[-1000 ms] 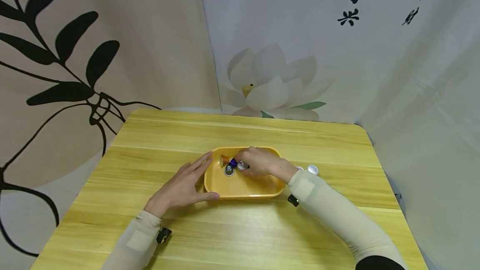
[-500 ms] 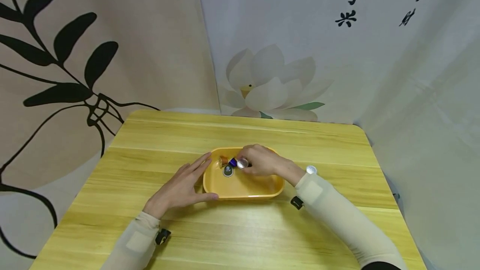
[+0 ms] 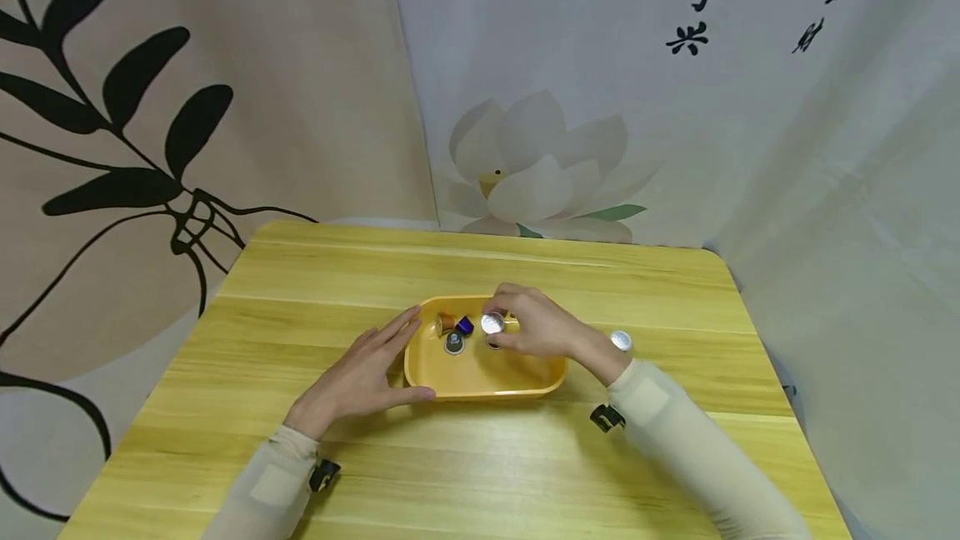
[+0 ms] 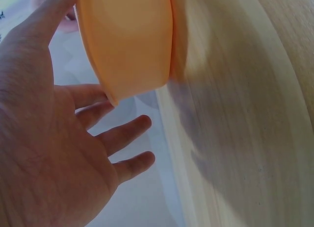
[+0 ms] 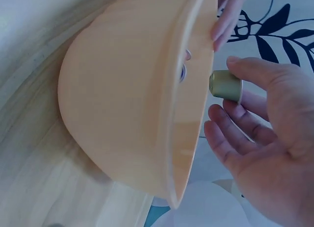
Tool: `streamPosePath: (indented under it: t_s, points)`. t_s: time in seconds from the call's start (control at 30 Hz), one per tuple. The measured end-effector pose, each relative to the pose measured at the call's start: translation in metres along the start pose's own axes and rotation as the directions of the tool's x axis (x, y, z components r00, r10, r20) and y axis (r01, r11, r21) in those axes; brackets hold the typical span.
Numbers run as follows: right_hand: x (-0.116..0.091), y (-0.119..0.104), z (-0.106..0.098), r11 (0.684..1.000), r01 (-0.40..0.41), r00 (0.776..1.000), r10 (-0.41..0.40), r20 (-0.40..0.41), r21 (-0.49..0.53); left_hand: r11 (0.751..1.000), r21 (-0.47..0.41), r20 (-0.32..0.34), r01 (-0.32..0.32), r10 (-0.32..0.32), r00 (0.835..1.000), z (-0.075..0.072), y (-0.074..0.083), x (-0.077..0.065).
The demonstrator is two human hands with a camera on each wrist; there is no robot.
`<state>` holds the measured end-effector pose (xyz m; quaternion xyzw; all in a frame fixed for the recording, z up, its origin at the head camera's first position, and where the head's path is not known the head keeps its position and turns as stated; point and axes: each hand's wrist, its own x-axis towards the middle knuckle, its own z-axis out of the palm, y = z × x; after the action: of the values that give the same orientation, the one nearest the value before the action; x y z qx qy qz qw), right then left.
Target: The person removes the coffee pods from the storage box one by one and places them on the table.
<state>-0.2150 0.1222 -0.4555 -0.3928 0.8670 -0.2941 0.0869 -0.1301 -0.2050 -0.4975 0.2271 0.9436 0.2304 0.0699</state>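
Note:
A yellow tray point(image 3: 480, 377) sits on the wooden table. My left hand point(image 3: 360, 377) spreads round its left end, fingers straight and thumb at the front rim. In the left wrist view, fingertips touch the rim of the tray point(image 4: 127, 45). Over the tray, my right hand point(image 3: 536, 327) pinches a coffee capsule point(image 3: 492, 322) with its silver lid showing. The right wrist view gives the capsule point(image 5: 226, 86) a greenish-gold body, between thumb and fingers. An orange capsule point(image 3: 445, 323), a blue capsule point(image 3: 465, 326) and a dark grey capsule point(image 3: 453, 343) lie in the tray's left half.
Another silver-lidded capsule point(image 3: 621, 341) is on the table right of the tray, close to my right wrist. Behind the table point(image 3: 480, 461) hangs a printed curtain point(image 3: 330, 90). Beneath my right fingers, a small part of another round thing point(image 3: 493, 342) shows.
My right hand has lifted from among the capsules and shifted slightly right, carrying the greenish-gold one away from the blue one. My left hand keeps its place at the tray.

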Motion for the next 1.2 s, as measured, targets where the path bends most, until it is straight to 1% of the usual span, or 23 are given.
streamPosePath:
  t_s: [0.13, 0.37, 0.57, 0.87, 1.1, 1.2]
  points:
    - [-0.007, -0.002, -0.005, 1.000, -0.001, 0.999, 0.002, -0.044, 0.031, 1.000, -0.001, -0.003, 0.001, -0.001, 1.000, 0.000, 0.000, 0.000]
    - [-0.018, -0.001, -0.012, 0.998, -0.012, 0.995, 0.018, -0.097, 0.061, 1.000, -0.003, -0.005, 0.002, -0.002, 1.000, 0.001, -0.001, -0.001]
    - [-0.030, 0.001, -0.018, 0.998, 0.000, 0.988, 0.010, -0.155, 0.060, 1.000, -0.003, -0.009, -0.006, 0.005, 1.000, 0.001, -0.001, -0.001]
    - [-0.050, 0.006, -0.029, 0.995, -0.049, 0.975, 0.066, -0.211, 0.087, 1.000, 0.000, -0.002, -0.006, 0.006, 1.000, 0.001, -0.001, 0.001]
    - [-0.067, 0.016, -0.033, 0.995, -0.073, 0.966, 0.089, -0.241, 0.074, 1.000, -0.003, 0.004, -0.004, 0.004, 1.000, 0.000, -0.001, 0.000]
    - [-0.073, 0.020, -0.034, 0.993, -0.081, 0.964, 0.100, -0.248, 0.084, 1.000, -0.004, 0.001, -0.005, 0.005, 1.000, 0.000, -0.001, 0.000]
